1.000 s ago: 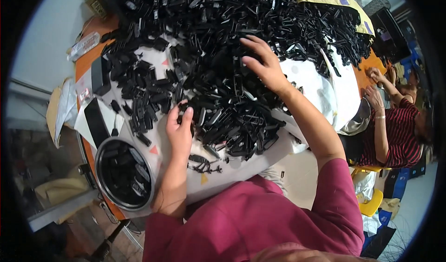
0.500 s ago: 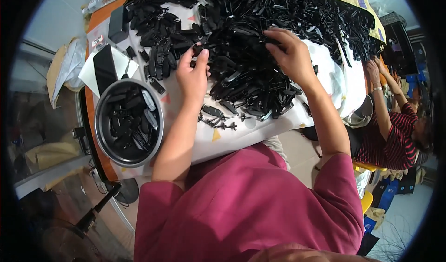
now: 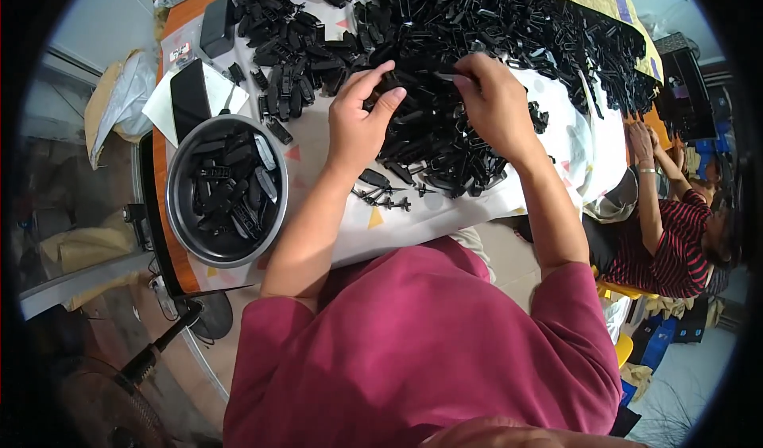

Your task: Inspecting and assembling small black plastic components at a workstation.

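My left hand [image 3: 362,118] is over the near side of a heaped pile of small black plastic parts [image 3: 437,158]. Its thumb and forefinger close around a small black plastic part [image 3: 389,80], whose exact kind does not show. To the right, my right hand [image 3: 499,104] hovers over the same heap with fingers bent and thumb close to the forefinger. Whatever lies between those fingertips blends into the dark pile behind. A few long oval parts and thin pieces with crossed ends [image 3: 388,201] lie at the heap's near edge.
A round metal bowl [image 3: 173,205] of black and grey parts stands at the left. Behind it lie a dark phone [image 3: 189,102], white paper and a black box [image 3: 217,27]. More black parts cover the far table. At the right sits another person in a striped shirt [image 3: 668,237].
My left hand has moved right, toward the right hand, with the small black part still in its fingers. The right hand's fingers have curled in more. The view has shifted slightly.
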A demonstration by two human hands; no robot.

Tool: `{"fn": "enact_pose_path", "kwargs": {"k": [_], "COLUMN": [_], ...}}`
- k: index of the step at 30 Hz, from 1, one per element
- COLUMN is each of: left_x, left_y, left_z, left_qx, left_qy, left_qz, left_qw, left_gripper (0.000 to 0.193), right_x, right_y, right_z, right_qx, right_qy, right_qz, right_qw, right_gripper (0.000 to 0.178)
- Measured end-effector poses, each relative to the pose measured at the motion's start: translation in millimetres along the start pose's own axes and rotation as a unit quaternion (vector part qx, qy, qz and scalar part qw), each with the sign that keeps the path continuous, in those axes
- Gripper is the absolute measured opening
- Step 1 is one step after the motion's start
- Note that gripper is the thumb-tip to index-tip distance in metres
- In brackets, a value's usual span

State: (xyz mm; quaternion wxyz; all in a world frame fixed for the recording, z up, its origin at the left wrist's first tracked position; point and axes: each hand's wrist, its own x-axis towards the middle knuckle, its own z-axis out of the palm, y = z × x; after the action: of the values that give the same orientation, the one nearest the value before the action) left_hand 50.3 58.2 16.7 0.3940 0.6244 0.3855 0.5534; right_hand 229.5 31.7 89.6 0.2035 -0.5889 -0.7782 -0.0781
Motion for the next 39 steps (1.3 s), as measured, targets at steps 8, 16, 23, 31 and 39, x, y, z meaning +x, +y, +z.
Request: {"fn": "enact_pose_path", "kwargs": {"k": [8, 16, 23, 31, 39], "left_x": [-5.7, -8.5, -9.9, -25.3, -40.6], "left_y": [23.1, 31.8, 35.0, 40.6, 64.2], "left_z": [1.0, -0.7, -1.8, 9.5, 7.2], "left_qx": [-0.077, -0.063, 0.030, -0.256, -0.302], "left_qy": [-0.084, -0.088, -0.087, -0.099, -0.058], "left_qz": [0.072, 0.095, 0.189, -0.094, -0.169], "left_qw": [0.991, 0.990, 0.978, 0.957, 0.936], "left_gripper": [0.030, 0.028, 0.027, 0.028, 0.028], "right_x": [-5.3, -17.1, -27.6, -37.9, -51.0], "right_y": [-10.4, -22.8, -17.3, -40.8, -59.3], "right_z": [-21.8, -22.6, -8.9, -4.6, -13.9], "right_qx": [0.672, 0.645, 0.480, 0.510, 0.607], "right_qy": [-0.178, -0.067, -0.050, 0.050, 0.024], "right_qz": [0.212, 0.284, 0.198, 0.204, 0.217], "right_qw": [0.687, 0.706, 0.853, 0.834, 0.764], "right_gripper": [0.017, 0.015, 0.015, 0.011, 0.028]}}
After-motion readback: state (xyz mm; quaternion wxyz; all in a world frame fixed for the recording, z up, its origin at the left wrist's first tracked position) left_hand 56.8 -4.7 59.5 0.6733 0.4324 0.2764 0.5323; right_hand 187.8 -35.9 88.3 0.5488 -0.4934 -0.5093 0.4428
